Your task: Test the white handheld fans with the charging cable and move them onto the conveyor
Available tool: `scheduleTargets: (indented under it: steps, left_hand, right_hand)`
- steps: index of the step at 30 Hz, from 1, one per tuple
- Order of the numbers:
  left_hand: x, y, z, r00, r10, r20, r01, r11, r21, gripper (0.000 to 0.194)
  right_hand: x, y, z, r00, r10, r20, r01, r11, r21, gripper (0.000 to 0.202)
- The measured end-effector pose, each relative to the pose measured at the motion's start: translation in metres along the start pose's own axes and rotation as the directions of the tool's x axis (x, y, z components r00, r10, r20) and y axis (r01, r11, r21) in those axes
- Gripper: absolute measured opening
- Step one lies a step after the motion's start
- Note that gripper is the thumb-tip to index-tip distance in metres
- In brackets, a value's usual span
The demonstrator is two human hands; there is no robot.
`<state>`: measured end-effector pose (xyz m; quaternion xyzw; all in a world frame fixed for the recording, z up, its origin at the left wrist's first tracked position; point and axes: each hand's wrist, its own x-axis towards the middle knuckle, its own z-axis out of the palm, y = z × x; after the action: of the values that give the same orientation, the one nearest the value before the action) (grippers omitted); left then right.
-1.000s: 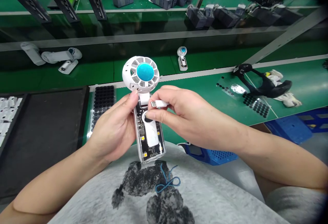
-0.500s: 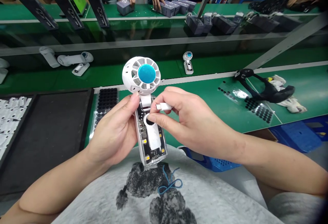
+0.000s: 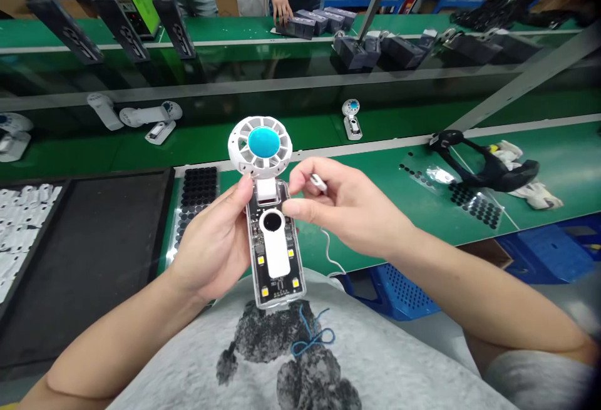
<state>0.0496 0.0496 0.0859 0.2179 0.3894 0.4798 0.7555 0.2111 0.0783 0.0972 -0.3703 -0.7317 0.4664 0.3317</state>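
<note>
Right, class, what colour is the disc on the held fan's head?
The disc is bright blue, clearest in the head view.

Fan [image 3: 263, 143] blocks middle; green bench [image 3: 382, 169] open right, before dotted sheet [image 3: 475, 205].

At centre there are two bare hands, the left hand [image 3: 216, 241] and right hand [image 3: 347, 206], one fan [image 3: 272, 225] and one white plug [image 3: 318, 183]. Four yellow squares [image 3: 261, 260] dot the fan's board. Upper left has three tilted dark boxes [image 3: 123, 29]; top centre, four grey boxes [image 3: 314, 20] and one co-worker's hand [image 3: 280, 6]. One smaller fan [image 3: 353, 127] shows above and right of centre; white fans [image 3: 138, 116] at left overlap too much to count.
</note>
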Motion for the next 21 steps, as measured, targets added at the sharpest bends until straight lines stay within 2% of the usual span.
scheduleTargets:
  steps: [2, 3, 5, 9, 11, 12, 13, 16, 18, 21]
  left_hand:
    - [0.001, 0.004, -0.001, 0.999, -0.022, -0.023, 0.022, 1.0, -0.018, 0.031]
    - [0.002, 0.006, -0.001, 0.999, -0.039, -0.032, 0.038, 0.999, -0.028, 0.033]
    - [0.002, 0.009, 0.0, 0.997, -0.067, -0.048, 0.065, 0.997, -0.04, 0.035]
    - [0.007, 0.008, 0.002, 0.992, -0.071, -0.109, 0.066, 0.997, -0.048, 0.031]
    - [0.014, 0.001, -0.002, 0.986, -0.084, -0.146, 0.076, 0.995, -0.059, 0.028]
    - [0.021, -0.004, -0.006, 0.984, -0.093, -0.154, 0.084, 0.994, -0.068, 0.026]
    - [0.031, -0.01, -0.011, 0.983, -0.098, -0.153, 0.087, 0.993, -0.075, 0.025]
    - [0.081, -0.022, -0.035, 0.992, -0.05, -0.116, 0.049, 0.999, -0.011, 0.022]
    - [0.129, -0.022, -0.054, 0.993, -0.007, -0.115, 0.018, 0.995, 0.094, 0.022]
    - [0.209, -0.014, -0.079, 0.982, 0.026, -0.189, 0.015, 0.977, 0.212, 0.023]
  right_hand:
    - [-0.007, 0.003, -0.001, 0.974, -0.214, -0.073, 0.196, 0.961, -0.197, 0.011]
    - [-0.011, 0.004, 0.0, 0.945, -0.321, -0.059, 0.289, 0.906, -0.309, 0.017]
    - [-0.017, 0.007, 0.001, 0.891, -0.453, 0.037, 0.414, 0.776, -0.476, 0.029]
    - [-0.019, 0.015, 0.007, 0.832, -0.527, 0.172, 0.483, 0.538, -0.691, 0.037]
    - [-0.016, 0.021, 0.01, 0.837, -0.503, 0.215, 0.476, 0.476, -0.739, 0.038]
    - [-0.014, 0.024, 0.01, 0.86, -0.461, 0.221, 0.455, 0.494, -0.741, 0.038]
    - [-0.012, 0.029, 0.01, 0.894, -0.397, 0.208, 0.414, 0.552, -0.724, 0.038]
    - [-0.004, 0.048, 0.006, 0.987, -0.145, 0.065, 0.156, 0.805, -0.572, 0.042]
    - [0.001, 0.064, 0.001, 0.998, -0.011, -0.058, -0.015, 0.902, -0.432, 0.036]
    - [0.004, 0.092, -0.008, 0.973, 0.084, -0.213, -0.147, 0.943, -0.299, 0.03]
